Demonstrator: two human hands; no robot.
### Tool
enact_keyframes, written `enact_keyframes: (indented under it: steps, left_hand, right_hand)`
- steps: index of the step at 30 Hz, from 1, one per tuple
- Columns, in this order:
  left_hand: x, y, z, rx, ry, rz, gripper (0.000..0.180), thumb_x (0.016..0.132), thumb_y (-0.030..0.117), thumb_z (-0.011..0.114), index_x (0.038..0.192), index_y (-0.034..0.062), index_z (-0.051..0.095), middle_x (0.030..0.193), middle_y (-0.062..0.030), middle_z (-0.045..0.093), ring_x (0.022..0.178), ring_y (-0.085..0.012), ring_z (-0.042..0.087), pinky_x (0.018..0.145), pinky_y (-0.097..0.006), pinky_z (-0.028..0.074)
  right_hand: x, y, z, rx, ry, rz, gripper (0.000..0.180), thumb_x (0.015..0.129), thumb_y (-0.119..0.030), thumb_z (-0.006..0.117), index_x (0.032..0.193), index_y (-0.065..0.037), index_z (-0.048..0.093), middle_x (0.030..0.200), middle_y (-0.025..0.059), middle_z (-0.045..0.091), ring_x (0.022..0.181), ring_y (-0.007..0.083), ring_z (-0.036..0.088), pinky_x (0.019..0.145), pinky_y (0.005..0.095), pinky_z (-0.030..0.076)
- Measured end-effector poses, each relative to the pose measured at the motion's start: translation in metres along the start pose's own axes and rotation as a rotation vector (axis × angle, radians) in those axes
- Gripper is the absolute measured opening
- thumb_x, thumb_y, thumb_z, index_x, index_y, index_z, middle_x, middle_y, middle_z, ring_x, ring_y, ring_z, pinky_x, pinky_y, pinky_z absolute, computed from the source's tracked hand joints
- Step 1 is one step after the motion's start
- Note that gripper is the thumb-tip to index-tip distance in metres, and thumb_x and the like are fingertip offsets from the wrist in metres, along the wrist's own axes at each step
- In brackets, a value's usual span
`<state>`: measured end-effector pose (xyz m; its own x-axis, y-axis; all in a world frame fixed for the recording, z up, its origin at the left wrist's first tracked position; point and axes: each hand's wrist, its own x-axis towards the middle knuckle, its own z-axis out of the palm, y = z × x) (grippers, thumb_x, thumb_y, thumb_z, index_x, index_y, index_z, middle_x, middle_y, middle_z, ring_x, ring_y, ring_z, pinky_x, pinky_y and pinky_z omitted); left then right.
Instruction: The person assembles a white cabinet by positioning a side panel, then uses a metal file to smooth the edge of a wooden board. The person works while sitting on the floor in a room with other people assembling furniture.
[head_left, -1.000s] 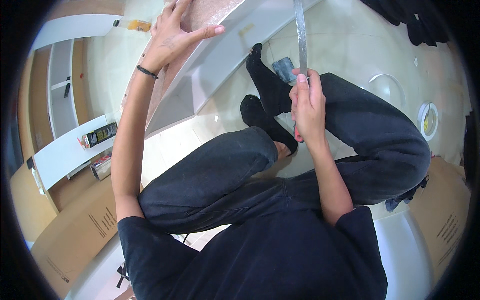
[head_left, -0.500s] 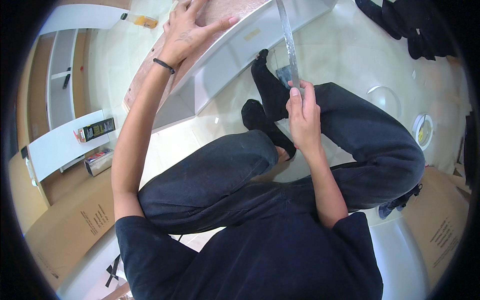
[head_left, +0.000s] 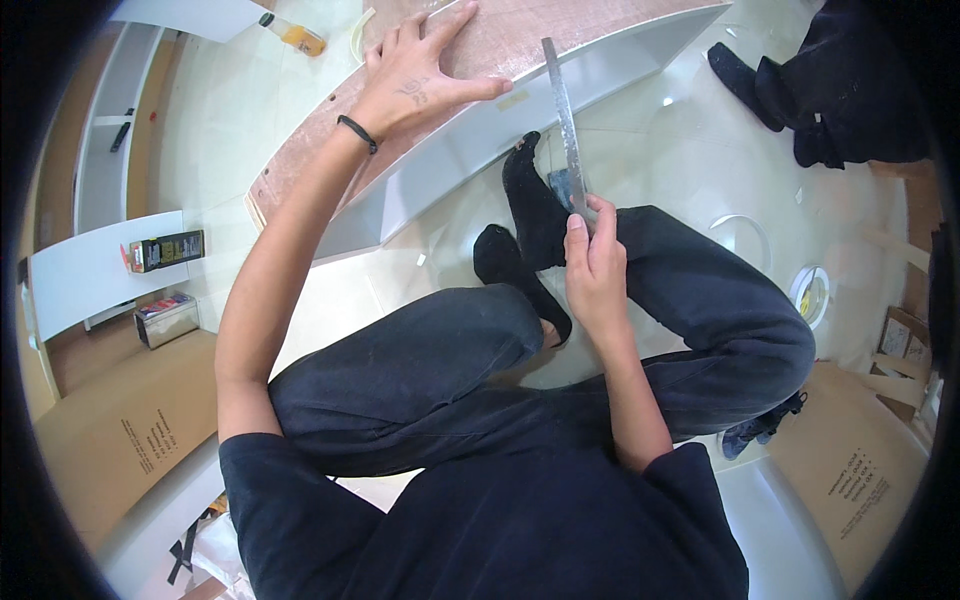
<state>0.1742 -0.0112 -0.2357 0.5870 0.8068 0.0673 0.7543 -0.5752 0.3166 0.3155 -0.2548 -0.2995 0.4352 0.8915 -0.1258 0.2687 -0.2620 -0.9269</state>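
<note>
My left hand lies with its fingers spread on the reddish-brown wooden panel face of a long curved box, whose side wall is white. A piece of yellowish tape is stuck on that white wall. My right hand is closed round the near end of a long, flat, grey metal strip that looks like a file. The strip points away from me, worn and speckled white, its far end in front of the white wall. I cannot tell whether it touches the wall.
My crossed legs and black socks lie below the box. Another person's dark-clothed legs are at the far right. Tape rolls and cardboard lie at right. A bottle, a black box and a metal can are at left.
The whole view has shifted, with the box sitting further right. My right hand has come slightly nearer with the metal strip. My left hand stays spread on the wooden panel.
</note>
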Motion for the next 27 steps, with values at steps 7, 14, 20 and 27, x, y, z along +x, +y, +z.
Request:
enact_keyframes:
  steps: [7,14,20,27]
  left_hand:
    - [-0.005,-0.004,0.022,0.141,0.231,0.126,0.093,0.07,0.07,0.072,0.147,0.0216,0.049,0.142,-0.0271,0.045,0.132,-0.0429,0.041,0.109,-0.054,0.031]
    - [-0.01,-0.019,0.013,0.106,0.19,0.227,0.097,0.065,0.065,0.072,0.15,0.0274,0.044,0.147,-0.0307,0.04,0.135,-0.0472,0.038,0.112,-0.056,0.027]
    - [-0.011,-0.023,0.012,0.108,0.148,0.28,0.101,0.063,0.062,0.073,0.152,0.0263,0.041,0.15,-0.0316,0.035,0.135,-0.0486,0.036,0.112,-0.056,0.028]
    - [-0.013,-0.036,-0.008,0.047,0.058,0.357,0.107,0.06,0.059,0.074,0.154,0.0277,0.034,0.152,-0.0302,0.031,0.137,-0.047,0.036,0.112,-0.054,0.031]
  right_hand:
    - [0.003,0.008,0.019,-0.144,0.039,-0.132,0.031,0.106,-0.024,0.044,0.121,0.002,0.051,0.078,0.0262,0.064,0.074,0.0453,0.065,0.063,0.0491,0.048]
    - [0.013,0.014,0.041,-0.232,0.06,-0.198,0.025,0.106,-0.023,0.043,0.111,0.001,0.049,0.083,0.0312,0.063,0.076,0.0512,0.062,0.061,0.0551,0.047]
    - [0.075,-0.014,0.045,-0.202,0.122,-0.202,0.026,0.106,-0.023,0.043,0.099,0.001,0.048,0.067,0.0304,0.058,0.067,0.051,0.059,0.056,0.0565,0.042]
    - [0.038,0.005,0.057,-0.219,0.11,-0.257,0.034,0.106,-0.027,0.04,0.094,0.002,0.05,0.071,0.0308,0.055,0.072,0.0543,0.055,0.06,0.0555,0.039]
